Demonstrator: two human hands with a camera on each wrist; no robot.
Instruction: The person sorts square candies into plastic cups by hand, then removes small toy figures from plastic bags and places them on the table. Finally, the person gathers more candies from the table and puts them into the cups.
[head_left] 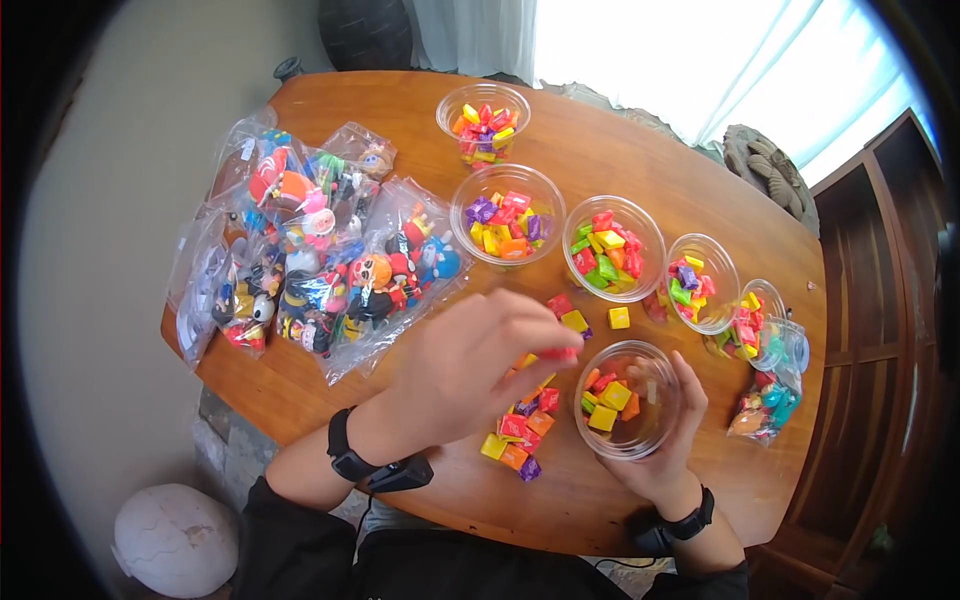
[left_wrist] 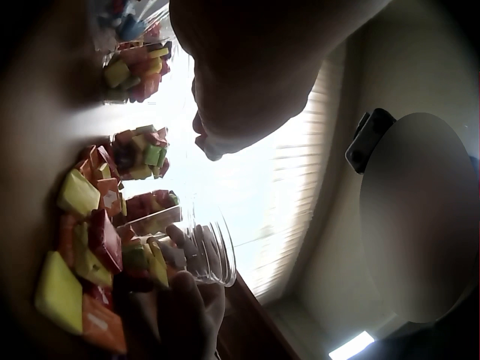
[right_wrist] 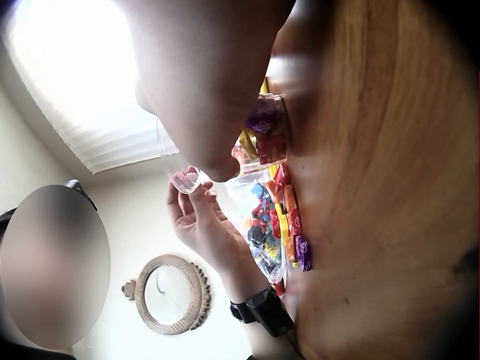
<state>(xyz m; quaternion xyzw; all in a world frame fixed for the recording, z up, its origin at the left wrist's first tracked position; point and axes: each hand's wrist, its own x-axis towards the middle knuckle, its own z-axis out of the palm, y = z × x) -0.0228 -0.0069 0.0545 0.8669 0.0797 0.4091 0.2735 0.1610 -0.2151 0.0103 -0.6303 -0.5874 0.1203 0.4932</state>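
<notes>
Pinching a red candy [head_left: 562,353] between thumb and fingertips of the left hand [head_left: 465,360], with the held clear cup [head_left: 655,412] just to that hand's right. Gripping this cup with the right hand [head_left: 668,465], thumb and fingers curled round the wall, mouth up; inside, yellow, red, orange and green candies. Under and beside the left hand, in a long strip running away from the body, a loose candy pile [head_left: 513,427]. Just beyond the held cup, a single yellow candy [head_left: 619,318]. Past both hands, in a curved row, an end tub [head_left: 762,283] beyond the right hand, a narrow tub [head_left: 702,237], a middle tub [head_left: 614,198], a wide tub [head_left: 508,167] and a far tub [head_left: 484,86], all with mixed candies inside. To the right of the right hand, a small bag [head_left: 768,405]; beyond the left hand, to its left, bagged figurines [head_left: 370,285].
</notes>
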